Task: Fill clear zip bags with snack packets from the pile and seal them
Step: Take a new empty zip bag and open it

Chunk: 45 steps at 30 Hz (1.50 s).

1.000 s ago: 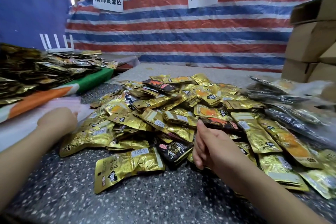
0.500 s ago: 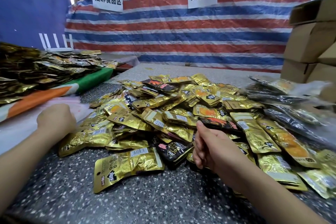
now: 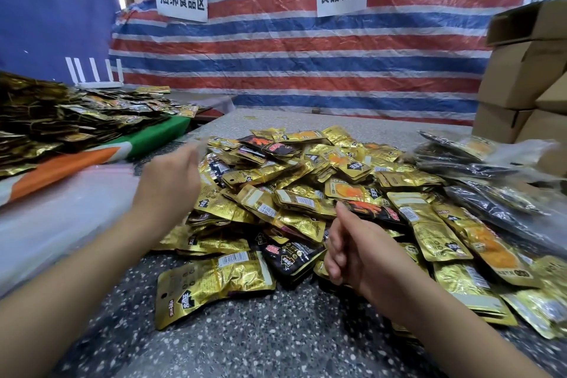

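Head view: my left hand [image 3: 171, 181] is lifted over the left edge of the pile [image 3: 306, 193]; whether it pinches a clear zip bag [image 3: 55, 224] I cannot tell.
Right hand [image 3: 346, 248]: fingers loosely curled, nothing held, at the near edge of the pile.
Snack packets: gold and black foil, heaped mid-table.
Handling: I judge them light, crinkly, slippery; take each by a flat sealed edge.
Bags: thin, limp film; stacked at left.
Table [image 3: 245, 341]: speckled stone, hard.
Room: striped tarpaulin [image 3: 306, 55], cardboard boxes [image 3: 521, 77] at right.
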Available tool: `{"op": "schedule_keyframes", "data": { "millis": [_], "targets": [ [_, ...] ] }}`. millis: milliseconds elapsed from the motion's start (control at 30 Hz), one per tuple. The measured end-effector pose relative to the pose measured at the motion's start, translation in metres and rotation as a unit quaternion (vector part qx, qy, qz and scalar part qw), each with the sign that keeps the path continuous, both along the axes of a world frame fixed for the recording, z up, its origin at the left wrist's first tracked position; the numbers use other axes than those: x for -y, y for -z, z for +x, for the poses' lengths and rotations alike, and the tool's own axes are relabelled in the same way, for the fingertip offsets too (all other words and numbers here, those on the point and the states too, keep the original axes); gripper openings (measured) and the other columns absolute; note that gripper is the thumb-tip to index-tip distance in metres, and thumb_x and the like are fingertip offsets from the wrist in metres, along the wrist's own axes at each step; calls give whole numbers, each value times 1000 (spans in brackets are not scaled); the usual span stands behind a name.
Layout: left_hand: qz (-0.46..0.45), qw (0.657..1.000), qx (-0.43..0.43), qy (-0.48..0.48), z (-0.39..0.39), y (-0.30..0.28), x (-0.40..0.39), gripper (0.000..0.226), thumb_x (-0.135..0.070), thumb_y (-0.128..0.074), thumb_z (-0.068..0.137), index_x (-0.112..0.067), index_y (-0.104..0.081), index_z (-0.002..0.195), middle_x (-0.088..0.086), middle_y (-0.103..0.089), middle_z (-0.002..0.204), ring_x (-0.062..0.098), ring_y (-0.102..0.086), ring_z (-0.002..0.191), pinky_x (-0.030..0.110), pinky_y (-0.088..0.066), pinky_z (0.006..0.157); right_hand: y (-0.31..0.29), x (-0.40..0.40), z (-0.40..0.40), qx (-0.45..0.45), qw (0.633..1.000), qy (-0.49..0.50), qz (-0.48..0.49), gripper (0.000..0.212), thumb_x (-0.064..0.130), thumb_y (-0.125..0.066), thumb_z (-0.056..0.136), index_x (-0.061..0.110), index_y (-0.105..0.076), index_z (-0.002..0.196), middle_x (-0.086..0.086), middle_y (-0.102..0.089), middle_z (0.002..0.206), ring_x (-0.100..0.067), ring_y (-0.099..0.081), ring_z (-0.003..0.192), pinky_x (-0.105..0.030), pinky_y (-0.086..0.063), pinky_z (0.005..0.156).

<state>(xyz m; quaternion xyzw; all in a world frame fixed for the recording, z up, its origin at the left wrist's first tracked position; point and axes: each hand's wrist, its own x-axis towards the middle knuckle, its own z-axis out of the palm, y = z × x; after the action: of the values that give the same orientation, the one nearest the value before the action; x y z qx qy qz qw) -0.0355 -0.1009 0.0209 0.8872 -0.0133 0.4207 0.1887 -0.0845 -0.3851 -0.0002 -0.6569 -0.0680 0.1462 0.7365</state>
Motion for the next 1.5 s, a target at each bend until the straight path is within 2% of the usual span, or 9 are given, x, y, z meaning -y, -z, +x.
{"op": "schedule_keyframes", "data": {
  "millis": [200,300,667,833,933,1067,1200,1367,1500],
  "targets": [
    [-101,963,-12,250,-9,1,105,41,-26,-36,106,-10,-51,141,7,-73,88,1,-47,42,12,-29,37,-7,10,3,-37,991,34,121,47,50,-46,96,10,-56,74,-3,-49,58,-15,-50,47,-22,-43,43],
    [-108,947,-24,301,-16,10,141,45,-34,-34,105,-13,-51,142,12,-72,111,10,-68,79,24,-51,62,-10,20,12,-39,984,89,148,43,43,-42,102,8,-55,82,-4,-53,60,-15,-53,47,-23,-45,41],
    [-103,879,-143,444,-39,35,154,44,-32,-39,102,-39,-42,146,-33,-43,141,-15,-36,133,6,-29,106,-11,36,25,-62,984,158,52,60,65,-42,95,8,-55,83,-8,-52,64,-19,-55,46,-25,-46,40],
    [-39,887,-156,433,-42,29,150,44,-32,-35,104,-57,-30,140,-41,-32,144,-16,-28,136,44,-24,121,-15,40,24,-66,984,163,12,60,66,-46,91,8,-55,78,-5,-54,55,-19,-54,42,-26,-45,38],
    [-1,888,-183,422,-42,28,149,46,-32,-35,105,-58,-24,142,-40,-29,146,-22,-19,136,44,-9,124,-17,40,22,-57,986,155,-5,38,41,-48,96,7,-55,82,-5,-56,56,-18,-55,43,-27,-46,40],
    [27,894,-176,410,-45,31,151,58,-66,-27,96,-49,-17,150,-29,-33,148,-29,-13,129,9,-13,113,-19,40,19,-18,988,148,28,17,12,-44,93,5,-56,84,-5,-61,59,-14,-54,45,-26,-46,43],
    [-89,915,-130,371,-45,29,153,67,-83,-9,85,-59,-4,147,-43,-15,146,-17,-14,138,27,-24,112,-24,42,18,19,983,169,61,20,14,-47,100,3,-62,92,-10,-66,74,-16,-57,56,-27,-47,52],
    [-235,910,-141,310,-39,20,147,57,-66,-22,91,-53,-19,147,-21,-31,155,5,-34,140,48,-35,114,-27,43,18,63,976,138,156,24,18,-48,100,-1,-62,99,-11,-65,78,-24,-59,75,-33,-52,70],
    [-302,866,-204,343,-40,16,147,35,-46,-40,100,-46,-46,135,-21,-57,123,1,-66,90,36,-58,77,-28,42,15,103,967,114,205,26,17,-60,82,1,-65,102,-8,-68,79,-15,-63,69,-23,-58,66]
  ]
}}
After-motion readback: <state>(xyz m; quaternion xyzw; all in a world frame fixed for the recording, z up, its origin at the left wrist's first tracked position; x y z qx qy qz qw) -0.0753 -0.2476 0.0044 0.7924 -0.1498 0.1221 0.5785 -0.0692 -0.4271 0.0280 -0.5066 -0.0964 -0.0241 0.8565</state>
